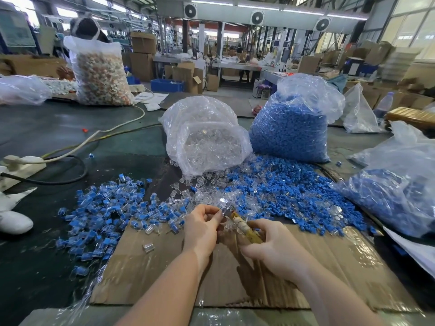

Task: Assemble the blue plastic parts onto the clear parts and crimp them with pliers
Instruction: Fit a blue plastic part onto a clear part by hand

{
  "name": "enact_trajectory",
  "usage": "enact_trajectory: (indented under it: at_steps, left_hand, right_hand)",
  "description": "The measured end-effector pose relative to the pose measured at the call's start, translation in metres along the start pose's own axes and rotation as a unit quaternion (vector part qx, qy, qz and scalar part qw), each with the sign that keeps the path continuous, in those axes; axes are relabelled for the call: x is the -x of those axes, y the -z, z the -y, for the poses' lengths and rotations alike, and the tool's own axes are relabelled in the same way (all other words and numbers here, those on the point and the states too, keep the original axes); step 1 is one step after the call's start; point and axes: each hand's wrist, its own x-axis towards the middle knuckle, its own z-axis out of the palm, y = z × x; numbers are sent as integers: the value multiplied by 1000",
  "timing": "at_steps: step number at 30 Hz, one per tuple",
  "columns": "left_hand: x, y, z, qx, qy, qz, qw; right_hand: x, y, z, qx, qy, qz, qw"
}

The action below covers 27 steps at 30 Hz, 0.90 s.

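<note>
My right hand [273,245] grips the yellowed handles of the pliers [244,225], whose jaws point up and left toward my left hand [202,228]. My left hand's fingers are curled and pinch a small clear part at the plier jaws; whether a blue part sits in it is hidden. Loose clear parts [200,196] lie just beyond my hands. A heap of loose blue parts [294,196] spreads to the right. A pile of assembled blue-and-clear pieces [106,208] lies to the left.
A flattened cardboard sheet [306,278] lies under my arms. A bag of clear parts [207,137], a bag of blue parts [292,128] and another blue-filled bag [395,198] stand beyond. A power strip [21,165] with cables lies left. A white shoe [14,222] is at the left edge.
</note>
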Motion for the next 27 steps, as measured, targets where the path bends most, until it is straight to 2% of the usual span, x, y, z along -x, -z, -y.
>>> enact_trajectory:
  at_steps: [2,6,9,11,13,16,19,23,27]
  left_hand:
    - [1,1,1,-4,-6,1,1000]
    - [-1,4,4,19,-4,-9,1000]
    - [-4,5,5,29,8,-27,999]
    - [-5,4,3,18,1,-45,999]
    - [-8,8,0,-74,-51,-91,992]
    - [-14,27,-8,-271,-153,-167,935]
    - [-26,51,-15,-414,-203,-216,861]
    - [-37,73,-15,-557,-176,-219,781]
    - [-42,79,-15,-613,-141,-209,749]
  right_hand:
    - [0,-1,-3,-8,5,-1,1000]
    - [1,9,-6,-99,-18,64,993]
    - [-3,14,-14,-60,-15,0,998]
    - [-6,17,-22,12,-4,-70,997]
    - [-9,22,-32,123,-12,-135,983]
    - [-11,29,-52,284,-69,-192,937]
    - [-13,34,-71,360,-114,-226,898]
    - [-16,35,-86,397,-139,-242,874]
    - [-17,34,-89,414,-136,-248,865]
